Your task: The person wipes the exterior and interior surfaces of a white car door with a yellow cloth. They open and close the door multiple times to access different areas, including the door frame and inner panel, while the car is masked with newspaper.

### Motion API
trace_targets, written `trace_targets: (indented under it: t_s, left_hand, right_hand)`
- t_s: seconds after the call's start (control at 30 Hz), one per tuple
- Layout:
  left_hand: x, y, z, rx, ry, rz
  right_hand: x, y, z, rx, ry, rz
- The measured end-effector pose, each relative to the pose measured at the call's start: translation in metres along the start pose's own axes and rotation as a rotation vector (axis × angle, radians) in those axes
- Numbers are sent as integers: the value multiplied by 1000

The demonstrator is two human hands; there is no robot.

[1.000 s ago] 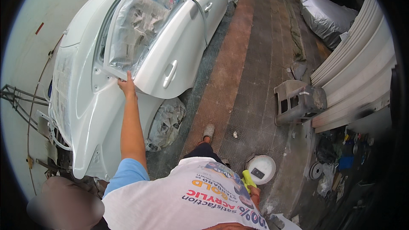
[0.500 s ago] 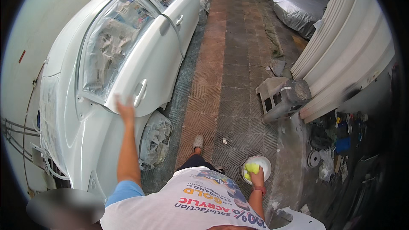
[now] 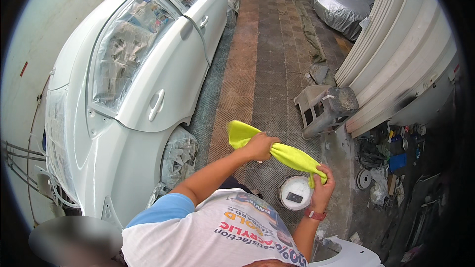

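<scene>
A yellow-green cloth (image 3: 295, 158) is stretched between my two hands, gathered into a loose roll. My left hand (image 3: 261, 147) is closed round it, with a loose end flaring out to the left. At the other end, my right hand (image 3: 324, 182) grips the cloth, and a short corner hangs down. Below this hand stands a round white bucket (image 3: 297, 184); a small dark rectangular thing (image 3: 295, 198) shows on its top. To my left is a white car (image 3: 183, 76), its windows covered with newspaper and clear film. Its near wheel (image 3: 179, 160) is wrapped too.
A dirty grey plastic step stool (image 3: 326, 106) stands right of the tiled walkway (image 3: 257, 69). Farther off is a car under a silver cover (image 3: 341, 7). White shutter panels (image 3: 391, 64) and assorted clutter (image 3: 396, 153) line the right. A white car panel (image 3: 351, 253) lies near my right elbow.
My left hand has come away from near the car door handle and taken hold of the cloth. My right hand has lifted the cloth off the bucket, and it is now drawn out lengthwise.
</scene>
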State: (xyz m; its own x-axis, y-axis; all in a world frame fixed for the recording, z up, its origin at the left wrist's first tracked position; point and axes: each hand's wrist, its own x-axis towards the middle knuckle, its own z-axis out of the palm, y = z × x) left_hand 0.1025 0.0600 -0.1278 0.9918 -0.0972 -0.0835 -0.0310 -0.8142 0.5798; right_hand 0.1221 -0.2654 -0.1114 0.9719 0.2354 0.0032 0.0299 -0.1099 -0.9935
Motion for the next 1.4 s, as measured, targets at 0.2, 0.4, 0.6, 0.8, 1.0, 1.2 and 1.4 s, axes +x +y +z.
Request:
trace_targets:
  t_s: [0.2, 0.4, 0.6, 0.8, 1.0, 1.2, 1.4]
  left_hand:
    - [-1, 67, -5, 162, -105, 416]
    - [-20, 144, 45, -580, -235, 818]
    - [-23, 143, 31, -979, -276, 332]
    - [-4, 159, 8, -2002, -42, -85]
    - [20, 127, -19, -1729, -531, -173]
    - [25, 106, -28, -1502, -54, -321]
    - [8, 135, 18, -1283, 305, -456]
  right_hand:
    - [-51, 85, 11, 598, -157, 606]
    - [-69, 34, 48, 1363, -258, 674]
    - [-15, -22, 31, 1315, 248, 295]
    - [-14, -102, 30, 1159, 218, -314]
    - [-24, -146, 43, -31, -185, -470]
    - [-15, -82, 58, -622, -52, -641]
    - [6, 18, 92, -682, -125, -258]
